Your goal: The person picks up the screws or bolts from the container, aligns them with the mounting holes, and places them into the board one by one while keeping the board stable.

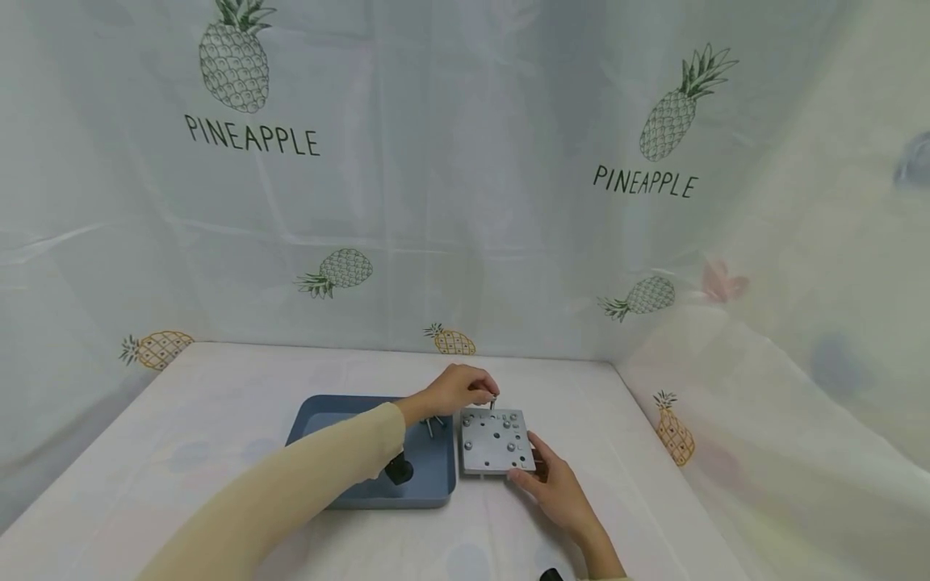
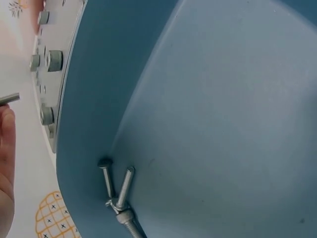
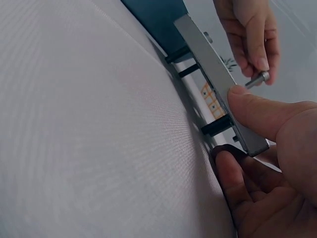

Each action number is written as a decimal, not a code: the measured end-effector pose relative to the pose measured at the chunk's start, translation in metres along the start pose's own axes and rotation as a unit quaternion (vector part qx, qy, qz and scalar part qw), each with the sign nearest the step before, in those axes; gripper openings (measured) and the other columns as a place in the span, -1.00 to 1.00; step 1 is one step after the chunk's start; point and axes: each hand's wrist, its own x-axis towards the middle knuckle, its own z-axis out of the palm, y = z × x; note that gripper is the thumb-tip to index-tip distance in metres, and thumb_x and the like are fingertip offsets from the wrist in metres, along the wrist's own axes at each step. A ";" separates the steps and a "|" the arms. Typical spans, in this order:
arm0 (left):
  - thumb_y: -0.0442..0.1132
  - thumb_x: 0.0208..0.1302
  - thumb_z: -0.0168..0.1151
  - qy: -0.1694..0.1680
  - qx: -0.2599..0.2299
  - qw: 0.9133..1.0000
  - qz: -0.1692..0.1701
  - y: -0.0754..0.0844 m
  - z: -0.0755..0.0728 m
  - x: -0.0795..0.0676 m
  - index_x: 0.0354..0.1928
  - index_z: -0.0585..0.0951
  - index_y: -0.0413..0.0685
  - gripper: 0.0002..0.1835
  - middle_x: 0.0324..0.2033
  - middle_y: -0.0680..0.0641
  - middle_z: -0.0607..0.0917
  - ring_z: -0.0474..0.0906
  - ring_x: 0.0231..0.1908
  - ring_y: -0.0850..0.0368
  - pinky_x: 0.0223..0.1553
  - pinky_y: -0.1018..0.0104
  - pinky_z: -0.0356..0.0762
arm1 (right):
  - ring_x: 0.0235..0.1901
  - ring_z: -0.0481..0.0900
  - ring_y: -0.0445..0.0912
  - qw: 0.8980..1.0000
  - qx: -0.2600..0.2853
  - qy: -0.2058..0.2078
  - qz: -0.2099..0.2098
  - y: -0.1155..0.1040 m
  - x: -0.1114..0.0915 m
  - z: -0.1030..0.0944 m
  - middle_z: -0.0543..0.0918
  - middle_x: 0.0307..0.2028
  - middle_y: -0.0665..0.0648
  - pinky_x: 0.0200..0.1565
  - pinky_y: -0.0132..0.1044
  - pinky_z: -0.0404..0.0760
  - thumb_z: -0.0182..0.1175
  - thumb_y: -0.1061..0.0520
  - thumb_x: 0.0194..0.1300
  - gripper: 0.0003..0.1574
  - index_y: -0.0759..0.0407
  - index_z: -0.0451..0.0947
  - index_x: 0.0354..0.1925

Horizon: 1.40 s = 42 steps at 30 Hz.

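My left hand pinches a metal bolt by its head, above the far edge of a square metal plate. The bolt's shank points down toward the plate; whether its tip touches a hole cannot be told. Several bolts with round heads stand in the plate, among open holes. Dark threaded shanks stick out beneath it in the right wrist view. My right hand grips the plate's near right corner, thumb on top and fingers beneath.
A blue tray stands directly left of the plate, under my left forearm. Several loose bolts lie in its far right corner. A white cloth covers the table, and a pineapple-print curtain hangs behind.
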 end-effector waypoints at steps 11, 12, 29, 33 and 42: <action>-0.29 0.53 0.29 -0.003 0.038 0.999 0.004 0.000 0.009 0.002 0.01 0.77 -0.01 -0.85 -0.15 0.10 0.81 0.67 -0.15 0.28 -0.03 0.28 0.63 | 0.05 0.68 -0.06 1.000 0.003 0.002 0.005 -0.001 -0.001 0.000 0.67 0.22 0.23 0.12 -0.15 0.67 0.50 -0.12 0.32 0.14 0.24 0.20 0.62; -0.28 0.53 0.29 -0.003 0.041 0.999 0.003 -0.001 0.010 0.003 0.01 0.77 0.01 -0.86 -0.16 0.12 0.81 0.67 -0.16 0.30 -0.04 0.29 0.63 | 0.05 0.68 -0.06 1.000 0.003 0.002 0.005 -0.001 -0.001 0.000 0.67 0.22 0.23 0.12 -0.13 0.67 0.50 -0.13 0.32 0.15 0.24 0.20 0.62; -0.32 0.50 0.33 -0.003 0.060 0.998 0.008 -0.001 0.014 0.000 -0.02 0.78 -0.04 -0.87 -0.16 0.05 0.82 0.61 -0.26 0.30 -0.13 0.36 0.59 | 0.05 0.69 -0.04 1.000 0.005 0.001 -0.003 -0.002 -0.001 0.000 0.66 0.24 0.27 0.10 -0.16 0.68 0.50 -0.11 0.32 0.14 0.26 0.20 0.62; -0.32 0.50 0.33 0.000 0.062 0.998 0.008 -0.004 0.015 0.001 -0.02 0.78 -0.04 -0.87 -0.17 0.06 0.82 0.62 -0.25 0.30 -0.11 0.35 0.60 | 0.07 0.68 -0.04 1.000 0.006 0.002 0.001 -0.003 -0.001 -0.001 0.65 0.24 0.27 0.11 -0.16 0.68 0.50 -0.11 0.32 0.13 0.24 0.20 0.62; -0.32 0.49 0.34 -0.004 0.067 0.998 0.001 -0.007 0.017 0.000 -0.05 0.78 -0.01 -0.88 -0.24 0.10 0.80 0.62 -0.26 0.32 -0.10 0.38 0.60 | 0.06 0.68 -0.03 1.000 0.010 -0.001 -0.007 -0.002 -0.002 0.000 0.66 0.24 0.27 0.09 -0.21 0.67 0.50 -0.09 0.32 0.13 0.26 0.19 0.62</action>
